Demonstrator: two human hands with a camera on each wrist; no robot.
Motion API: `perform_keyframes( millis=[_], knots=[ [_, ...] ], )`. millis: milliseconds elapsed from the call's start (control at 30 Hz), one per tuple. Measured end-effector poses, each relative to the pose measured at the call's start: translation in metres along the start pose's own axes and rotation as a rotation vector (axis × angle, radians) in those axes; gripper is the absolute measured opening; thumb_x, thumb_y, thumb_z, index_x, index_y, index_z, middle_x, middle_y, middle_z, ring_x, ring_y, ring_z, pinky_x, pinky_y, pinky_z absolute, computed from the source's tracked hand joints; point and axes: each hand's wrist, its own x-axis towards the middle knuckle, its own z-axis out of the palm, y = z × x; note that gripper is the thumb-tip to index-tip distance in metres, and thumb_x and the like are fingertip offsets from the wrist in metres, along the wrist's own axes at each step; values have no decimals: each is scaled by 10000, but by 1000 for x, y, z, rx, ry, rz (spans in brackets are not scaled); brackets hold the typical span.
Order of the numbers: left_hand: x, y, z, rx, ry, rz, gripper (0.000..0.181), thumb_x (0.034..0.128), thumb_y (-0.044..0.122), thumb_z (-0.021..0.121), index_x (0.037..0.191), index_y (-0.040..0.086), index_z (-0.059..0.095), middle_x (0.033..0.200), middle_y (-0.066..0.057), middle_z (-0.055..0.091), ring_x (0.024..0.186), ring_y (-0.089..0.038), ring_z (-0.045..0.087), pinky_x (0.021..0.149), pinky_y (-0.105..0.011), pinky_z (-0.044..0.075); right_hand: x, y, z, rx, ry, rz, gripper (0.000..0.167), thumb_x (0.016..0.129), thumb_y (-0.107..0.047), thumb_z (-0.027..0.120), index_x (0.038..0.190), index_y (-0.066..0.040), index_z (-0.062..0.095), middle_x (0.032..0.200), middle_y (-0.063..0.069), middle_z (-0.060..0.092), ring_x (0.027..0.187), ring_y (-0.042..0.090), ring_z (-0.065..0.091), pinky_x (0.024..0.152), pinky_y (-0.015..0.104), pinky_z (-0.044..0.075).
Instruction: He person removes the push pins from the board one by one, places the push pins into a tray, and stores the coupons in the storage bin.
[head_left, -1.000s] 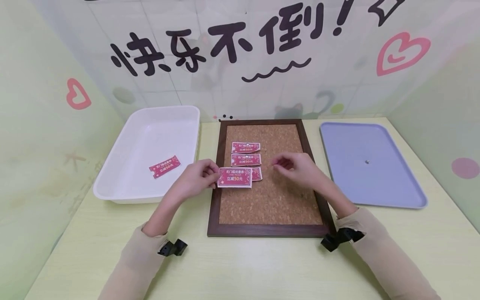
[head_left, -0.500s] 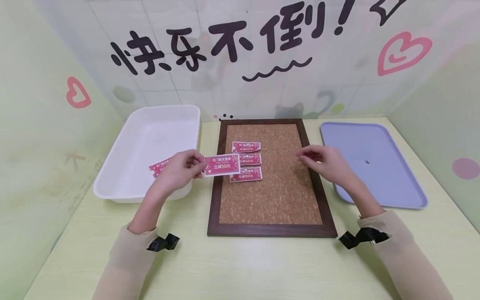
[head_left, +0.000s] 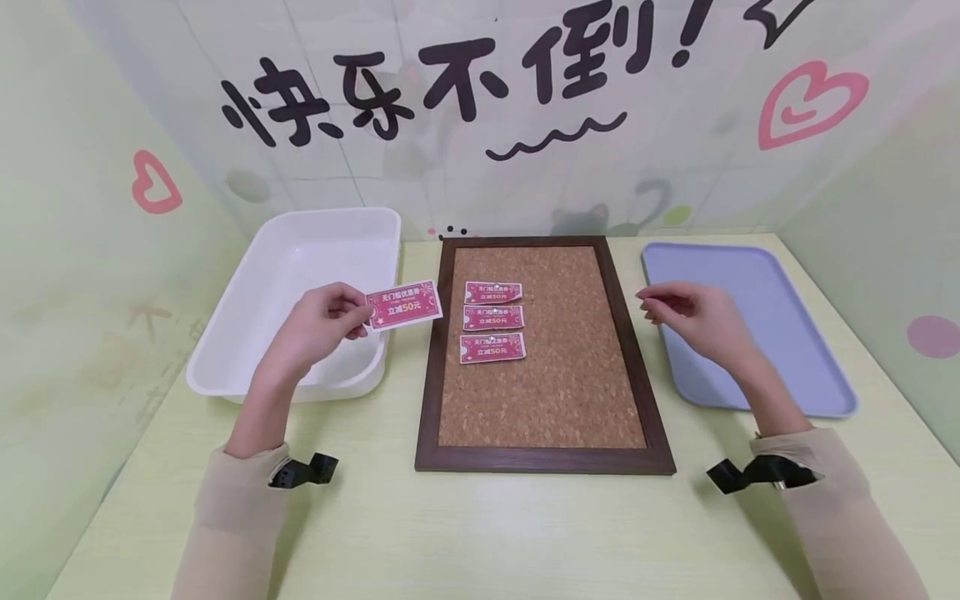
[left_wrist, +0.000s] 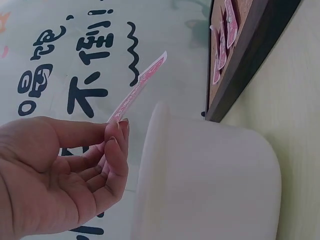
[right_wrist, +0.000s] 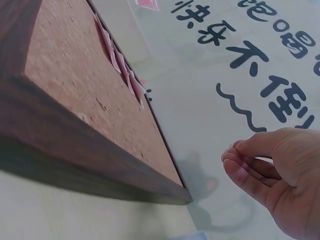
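Note:
In the head view my left hand (head_left: 318, 325) pinches a pink coupon (head_left: 405, 307) by its left end, between the white bin and the corkboard. The left wrist view shows the coupon (left_wrist: 139, 87) edge-on between thumb and fingers (left_wrist: 116, 155). Three similar coupons (head_left: 492, 292) (head_left: 492, 317) (head_left: 492, 348) lie in a column on the upper left of the corkboard (head_left: 555, 383), each with a small pale pin. My right hand (head_left: 701, 321) hovers over the blue tray's left side, fingers loosely bent. No object is visible in the right hand (right_wrist: 280, 170).
The white bin (head_left: 262, 275) stands left of the corkboard, partly behind my left hand. A blue tray (head_left: 787, 358) lies on the right. The dark wooden frame (head_left: 543, 460) edges the corkboard. A printed wall (head_left: 480, 192) rises behind the table.
My left hand has carried its coupon leftwards off the board, uncovering the lowest coupon there. My right hand has moved right, from above the board to the blue tray.

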Motion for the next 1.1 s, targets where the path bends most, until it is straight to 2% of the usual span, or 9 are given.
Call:
perform_keyframes(
  millis=[133, 333, 533, 700, 767, 967, 1100],
  knots=[
    [1, -5, -10, 10, 16, -43, 260, 1027, 145, 591, 1150, -83, 568, 1015, -206, 635, 796, -165, 618, 709, -232, 542, -5, 3, -11, -26, 35, 31, 162, 936, 52, 664, 1087, 64, 722, 880, -8, 740, 745, -39, 661, 687, 119, 520],
    [2, -16, -26, 58, 61, -100, 294, 1031, 182, 586, 1200, -58, 568, 1072, -188, 628, 850, -206, 601, 689, -223, 520, -13, 15, -27, -57, 61, 71, 170, 947, 30, 658, 1106, 63, 710, 857, -204, 693, 731, -25, 668, 669, 89, 492],
    [4, -29, -36, 55, 85, -137, 344, 1039, 210, 577, 1243, -66, 550, 1092, -183, 612, 887, -218, 595, 753, -228, 539, -21, 34, -43, -35, 82, 115, 164, 956, 45, 635, 1102, 106, 675, 858, -224, 687, 736, -21, 673, 669, 90, 495],
    [5, -40, -41, 67, 91, -158, 398, 1041, 248, 574, 1263, -81, 542, 1103, -189, 617, 910, -253, 600, 741, -205, 529, -29, 40, -55, -74, 140, 208, 186, 954, -18, 674, 1093, 105, 678, 841, -70, 748, 717, -49, 669, 645, 95, 495],
    [5, -44, -43, 66, 93, -164, 400, 1042, 247, 573, 1263, -85, 541, 1096, -189, 622, 914, -264, 611, 734, -196, 525, -32, 42, -59, -103, 162, 237, 203, 947, -43, 693, 1093, 98, 686, 828, -54, 754, 702, -68, 662, 629, 89, 487],
    [6, -54, -49, 39, 99, -179, 405, 1042, 222, 570, 1272, -108, 520, 1077, -181, 629, 872, -197, 649, 787, -220, 554, -41, 57, -72, -129, 190, 281, 217, 946, -56, 698, 1099, 98, 692, 769, -248, 692, 684, -96, 644, 598, 80, 452],
    [6, -61, -52, 26, 100, -203, 426, 1046, 224, 564, 1291, -118, 499, 1076, -169, 625, 828, -110, 636, 808, -224, 556, -46, 65, -77, -141, 196, 324, 256, 961, -103, 689, 1107, 108, 688, 743, -299, 663, 680, -117, 629, 569, 101, 429]
  ],
)
